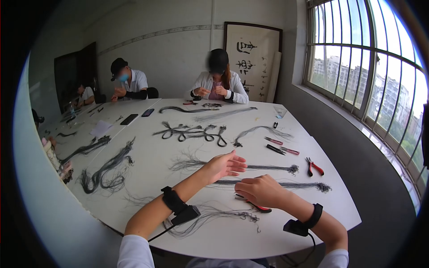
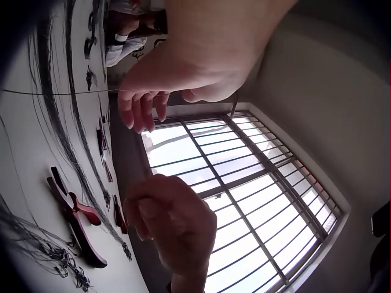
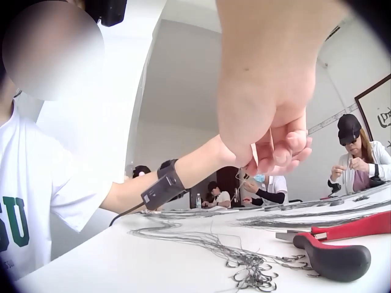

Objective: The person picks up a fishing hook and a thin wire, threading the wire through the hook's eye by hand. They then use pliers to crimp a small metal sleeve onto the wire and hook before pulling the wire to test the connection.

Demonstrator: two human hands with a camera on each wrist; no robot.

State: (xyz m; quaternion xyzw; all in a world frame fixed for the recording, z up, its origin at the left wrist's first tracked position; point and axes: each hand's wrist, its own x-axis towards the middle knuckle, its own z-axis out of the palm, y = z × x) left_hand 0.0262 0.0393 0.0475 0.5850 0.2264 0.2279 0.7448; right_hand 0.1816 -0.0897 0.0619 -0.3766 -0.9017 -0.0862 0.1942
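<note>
My left hand (image 1: pixel 225 166) is over the table, its fingers straight and slightly spread. In the left wrist view a thin dark line (image 2: pixel 61 93) runs across to its fingers. Close beside it, my right hand (image 1: pixel 261 190) has its fingers curled, thumb against the forefinger. At those fingertips in the right wrist view shows a small bent wire that looks like a fish hook (image 3: pixel 245 181). Under the right hand lie red-and-black pliers (image 1: pixel 263 208). Bundles of dark line with hooks lie around: one near bundle (image 1: pixel 210 213) by my forearm, another bundle (image 1: pixel 304 184) passing behind the right hand.
Further bundles (image 1: pixel 111 167) and a looped dark cord (image 1: pixel 187 131) are spread over the white table (image 1: pixel 330 210). Snips (image 1: pixel 275 149) and second pliers (image 1: pixel 314 167) lie to the right. Two phones (image 1: pixel 129 119) lie further back. Other people sit across the table. A barred window is at right.
</note>
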